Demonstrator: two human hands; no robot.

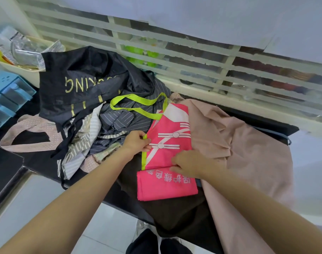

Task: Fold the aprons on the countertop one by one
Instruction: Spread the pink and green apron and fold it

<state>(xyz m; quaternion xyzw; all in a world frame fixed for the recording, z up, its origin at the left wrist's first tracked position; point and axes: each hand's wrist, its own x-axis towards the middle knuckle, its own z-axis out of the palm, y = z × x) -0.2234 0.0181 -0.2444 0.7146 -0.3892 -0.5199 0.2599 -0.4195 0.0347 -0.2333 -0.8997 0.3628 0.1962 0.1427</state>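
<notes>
Nearest, one bright pink apron with lime-green trim (167, 162) lies part-folded on the dark tabletop (37, 162). The right hand (188, 165) presses its fold, fingers seemingly flat; the left hand (138, 142) pinches the green edge. Thin, limp cloth, likely slippery: best held at hems. Beyond, perhaps five unfolded aprons are heaped.

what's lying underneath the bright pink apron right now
The pink apron lies on a dark brown cloth, its right edge against the pale pink apron. The countertop beneath is covered.
</notes>
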